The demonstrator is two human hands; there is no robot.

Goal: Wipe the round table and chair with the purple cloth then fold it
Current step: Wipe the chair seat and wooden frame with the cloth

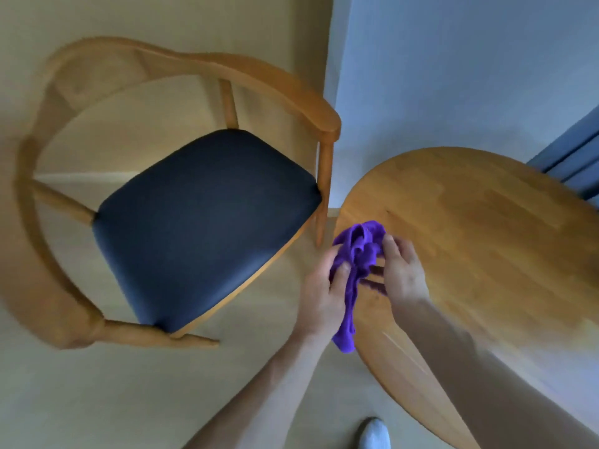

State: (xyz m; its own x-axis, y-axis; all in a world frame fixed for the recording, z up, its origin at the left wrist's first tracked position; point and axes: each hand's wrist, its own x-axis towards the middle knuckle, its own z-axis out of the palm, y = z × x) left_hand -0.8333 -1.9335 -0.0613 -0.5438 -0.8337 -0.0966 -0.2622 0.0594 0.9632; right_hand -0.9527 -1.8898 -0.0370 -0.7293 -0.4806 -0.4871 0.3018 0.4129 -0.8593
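The purple cloth (355, 267) is bunched up between both hands, over the left edge of the round wooden table (486, 241). My left hand (324, 290) grips its left side and a tail of cloth hangs down below that hand. My right hand (403, 270) pinches the cloth's right side with fingers curled into the folds. The chair (201, 218), with a curved wooden back and a dark blue seat, stands to the left of the table, apart from both hands.
Pale wooden floor (129, 400) lies under the chair and table. A white wall (453, 59) rises behind the table, with a blue-grey panel (573, 157) at the far right. My foot in a light sock (376, 432) shows at the bottom edge.
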